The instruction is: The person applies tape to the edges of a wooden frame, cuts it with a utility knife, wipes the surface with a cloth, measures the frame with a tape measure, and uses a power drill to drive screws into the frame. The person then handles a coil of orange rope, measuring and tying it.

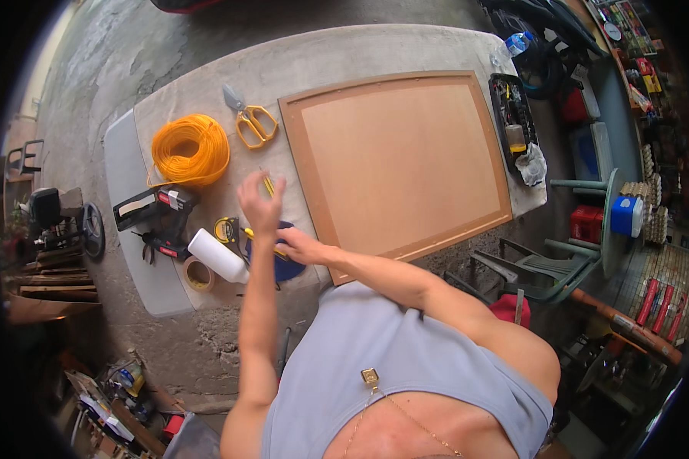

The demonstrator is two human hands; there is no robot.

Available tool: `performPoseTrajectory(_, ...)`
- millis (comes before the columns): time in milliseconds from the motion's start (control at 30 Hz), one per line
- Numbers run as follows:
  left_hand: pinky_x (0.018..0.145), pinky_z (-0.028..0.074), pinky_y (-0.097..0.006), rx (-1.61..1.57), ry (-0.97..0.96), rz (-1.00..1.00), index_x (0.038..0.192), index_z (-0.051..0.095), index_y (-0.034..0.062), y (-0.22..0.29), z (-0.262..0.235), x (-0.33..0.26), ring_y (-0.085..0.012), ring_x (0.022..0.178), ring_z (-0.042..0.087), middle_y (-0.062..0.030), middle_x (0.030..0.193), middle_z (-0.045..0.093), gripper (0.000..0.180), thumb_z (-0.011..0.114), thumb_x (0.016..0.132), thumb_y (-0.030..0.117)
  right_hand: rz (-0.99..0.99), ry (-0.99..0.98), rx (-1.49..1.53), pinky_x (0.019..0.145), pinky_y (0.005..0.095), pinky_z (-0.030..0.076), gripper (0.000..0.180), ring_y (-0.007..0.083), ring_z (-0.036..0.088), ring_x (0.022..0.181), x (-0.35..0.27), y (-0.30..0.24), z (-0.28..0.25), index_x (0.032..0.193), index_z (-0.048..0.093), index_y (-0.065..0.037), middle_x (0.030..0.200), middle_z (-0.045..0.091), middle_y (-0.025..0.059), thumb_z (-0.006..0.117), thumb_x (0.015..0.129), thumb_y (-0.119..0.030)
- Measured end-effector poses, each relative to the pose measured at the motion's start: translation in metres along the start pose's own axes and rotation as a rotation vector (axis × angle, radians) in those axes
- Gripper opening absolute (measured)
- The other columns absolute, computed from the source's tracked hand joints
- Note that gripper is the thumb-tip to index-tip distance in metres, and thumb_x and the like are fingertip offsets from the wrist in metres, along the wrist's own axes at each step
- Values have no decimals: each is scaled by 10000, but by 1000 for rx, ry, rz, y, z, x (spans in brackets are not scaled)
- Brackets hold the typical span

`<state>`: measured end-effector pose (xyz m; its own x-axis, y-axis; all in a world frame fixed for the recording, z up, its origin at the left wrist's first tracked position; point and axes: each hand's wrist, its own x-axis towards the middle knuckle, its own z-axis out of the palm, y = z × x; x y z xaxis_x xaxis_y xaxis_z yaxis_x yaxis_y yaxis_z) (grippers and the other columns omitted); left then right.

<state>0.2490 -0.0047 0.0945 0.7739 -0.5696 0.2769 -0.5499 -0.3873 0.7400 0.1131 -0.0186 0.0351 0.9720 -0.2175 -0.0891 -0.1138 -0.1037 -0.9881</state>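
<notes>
My left hand (260, 203), blurred by motion, is raised over the table with thumb and fingers apart. Between them shows a slim yellow pencil-like stick (269, 185), which seems to lie on the cloth. My right hand (305, 246) is closed around a slim yellow tool (249, 232) that passes behind my left forearm; its kind is unclear. Below this hand lies a dark blue object (286, 269), partly covered. A yellow-and-black tape measure (226, 230) rests left of my left wrist. The large brown framed panel (406, 161) lies flat to the right of both hands.
Left on the cloth-covered table (344, 57) are an orange cord coil (191, 150), yellow-handled scissors (251, 122), a black power tool (161, 218), a white bottle (218, 255) and a tape roll (199, 275). A black tool tray (512, 115) borders the panel. A green chair (559, 268) stands right.
</notes>
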Motion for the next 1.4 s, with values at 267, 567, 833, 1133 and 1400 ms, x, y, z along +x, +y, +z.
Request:
performPoseTrajectory(267, 1098, 271, -508, 619, -227, -145, 1353, 529, 227, -12, -3, -206, -380, 1389, 261, -151, 1528, 279, 551, 666, 825, 298, -15, 409, -1198, 1091, 578, 228, 624, 366, 291, 1396, -12, 66, -219, 1440, 360, -62, 1521, 301, 163, 532, 920, -361)
performPoseTrajectory(567, 1098, 280, -502, 823, -188, -214, 1361, 528, 267, -24, -9, -196, -399, 1376, 288, -133, 1553, 246, 545, 649, 829, 259, 576, 276, -1326, 1179, 511, 11, 688, 201, 76, 1470, 13, 92, -422, 1526, 119, -124, 1596, 95, 21, 144, 986, -549)
performPoseTrajectory(833, 1091, 289, -504, 579, 26, -351, 1392, 450, 67, 45, 42, -247, -418, 1325, 335, -234, 1470, 333, 651, 681, 831, 302, 656, 467, -1272, 1178, 498, -4, 749, 259, 78, 1470, -34, 122, -536, 1516, 155, -82, 1589, 104, 102, 232, 965, -582)
performPoseTrajectory(1133, 952, 409, -448, 525, 109, -904, 1145, 590, -32, 49, 84, -261, -372, 1083, 534, -231, 1147, 564, 491, 657, 847, 353, -78, 219, -701, 1109, 474, 278, 459, 317, 406, 1325, -145, 42, -381, 1264, 551, -39, 1365, 507, 160, 549, 936, -360)
performPoseTrajectory(1400, 866, 459, -439, 467, 224, -1029, 991, 613, -1, 41, 93, -267, -366, 957, 610, -211, 979, 645, 438, 692, 810, 390, 779, 930, -861, 976, 517, 339, 628, 365, 462, 1117, -399, 91, -405, 1222, 545, 22, 1155, 503, 191, 670, 812, -438)
